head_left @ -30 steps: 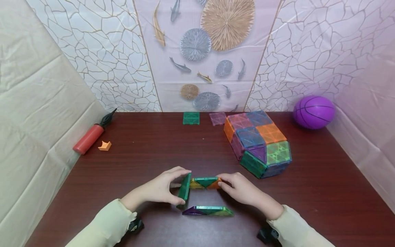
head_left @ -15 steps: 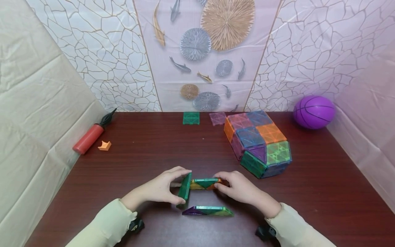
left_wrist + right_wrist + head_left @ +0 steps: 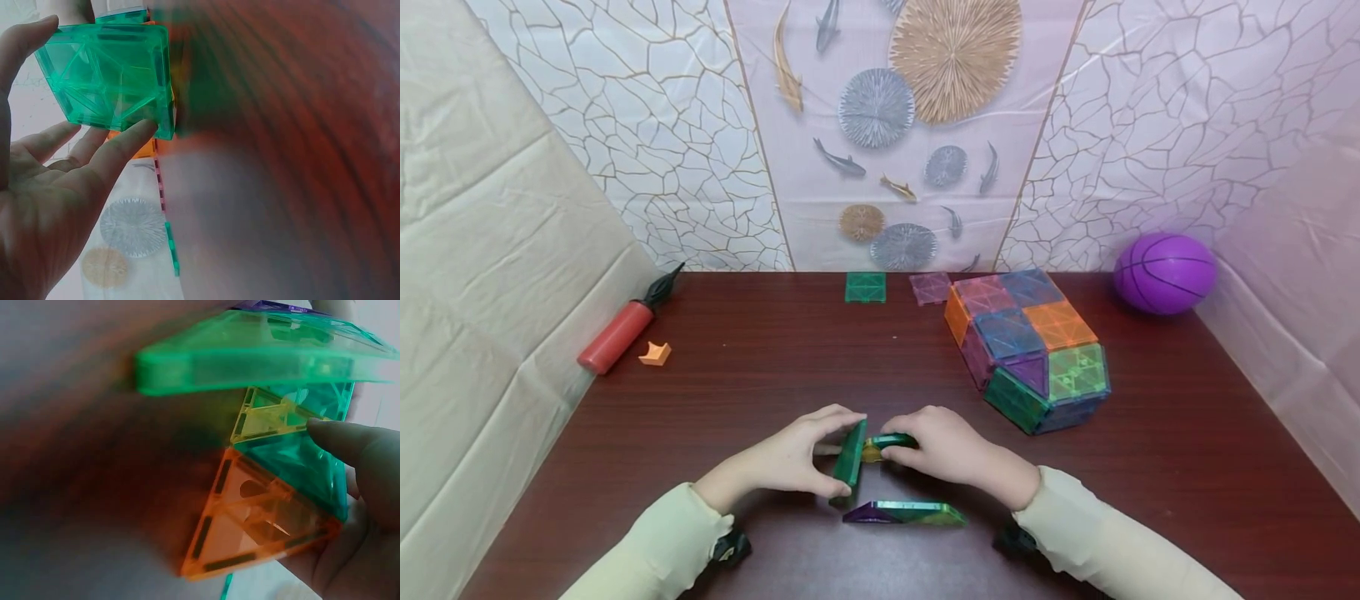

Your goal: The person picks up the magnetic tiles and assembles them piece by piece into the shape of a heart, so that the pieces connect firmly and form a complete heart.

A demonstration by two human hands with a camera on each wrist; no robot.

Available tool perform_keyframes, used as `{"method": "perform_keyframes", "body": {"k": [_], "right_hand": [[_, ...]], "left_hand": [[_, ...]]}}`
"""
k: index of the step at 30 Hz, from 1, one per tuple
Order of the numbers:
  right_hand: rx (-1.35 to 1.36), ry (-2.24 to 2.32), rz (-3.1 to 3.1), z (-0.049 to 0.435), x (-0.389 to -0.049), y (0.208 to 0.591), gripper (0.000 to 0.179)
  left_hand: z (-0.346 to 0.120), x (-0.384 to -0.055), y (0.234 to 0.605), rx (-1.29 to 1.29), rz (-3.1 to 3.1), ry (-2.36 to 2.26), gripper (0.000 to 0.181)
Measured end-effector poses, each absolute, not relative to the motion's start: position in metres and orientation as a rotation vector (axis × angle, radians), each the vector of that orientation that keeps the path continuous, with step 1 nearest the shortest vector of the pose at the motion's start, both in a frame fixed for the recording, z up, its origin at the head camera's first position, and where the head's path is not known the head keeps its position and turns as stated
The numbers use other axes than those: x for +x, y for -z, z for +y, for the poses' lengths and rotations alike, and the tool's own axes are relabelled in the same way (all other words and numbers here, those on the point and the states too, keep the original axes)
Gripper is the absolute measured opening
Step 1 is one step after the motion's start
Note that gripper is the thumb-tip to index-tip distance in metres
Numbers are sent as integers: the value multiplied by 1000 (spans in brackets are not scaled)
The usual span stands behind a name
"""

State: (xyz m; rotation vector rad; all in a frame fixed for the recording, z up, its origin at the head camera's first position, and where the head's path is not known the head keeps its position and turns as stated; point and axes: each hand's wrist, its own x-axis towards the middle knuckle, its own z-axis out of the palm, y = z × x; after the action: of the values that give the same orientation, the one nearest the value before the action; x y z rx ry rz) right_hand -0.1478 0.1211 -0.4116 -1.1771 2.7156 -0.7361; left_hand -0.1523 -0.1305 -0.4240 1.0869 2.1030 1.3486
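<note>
A green square magnetic tile (image 3: 850,460) stands on edge, held by my left hand (image 3: 786,457) between thumb and fingers at its two side edges. Behind and to its right stands a row made of a yellow triangle tile (image 3: 270,417), a green triangle tile (image 3: 306,472) and an orange triangle tile (image 3: 262,515). My right hand (image 3: 943,446) pinches this row near the yellow and green pieces, covering the orange end in the head view. Closer to me, a purple, green and lime tile row (image 3: 906,512) stands apart from both hands.
A multicoloured magnetic tile block (image 3: 1026,342) stands back right, near a purple ball (image 3: 1165,273). Flat green (image 3: 866,287) and pink tiles (image 3: 931,288) lie by the wall. At left are a red hand pump (image 3: 619,335) and a small orange piece (image 3: 655,354).
My right hand has slid left along the triangle row, from its orange end to near the yellow and green pieces. The left hand and its green tile stay in place.
</note>
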Motion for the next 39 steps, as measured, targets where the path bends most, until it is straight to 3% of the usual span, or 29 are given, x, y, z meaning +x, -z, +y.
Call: {"method": "perform_keyframes", "body": {"k": [10, 28, 33, 39], "right_hand": [[-1264, 634, 2790, 107, -155, 414, 8], [-1249, 681, 2815, 106, -163, 415, 11], [-1180, 724, 2813, 110, -159, 407, 22], [-1136, 870, 2930, 124, -131, 382, 33]], "left_hand": [[-132, -153, 426, 1085, 2098, -1366, 81], [-130, -153, 422, 1072, 2210, -1248, 81], [-128, -152, 419, 1045, 2228, -1222, 81], [-127, -152, 420, 1032, 2235, -1206, 82]]}}
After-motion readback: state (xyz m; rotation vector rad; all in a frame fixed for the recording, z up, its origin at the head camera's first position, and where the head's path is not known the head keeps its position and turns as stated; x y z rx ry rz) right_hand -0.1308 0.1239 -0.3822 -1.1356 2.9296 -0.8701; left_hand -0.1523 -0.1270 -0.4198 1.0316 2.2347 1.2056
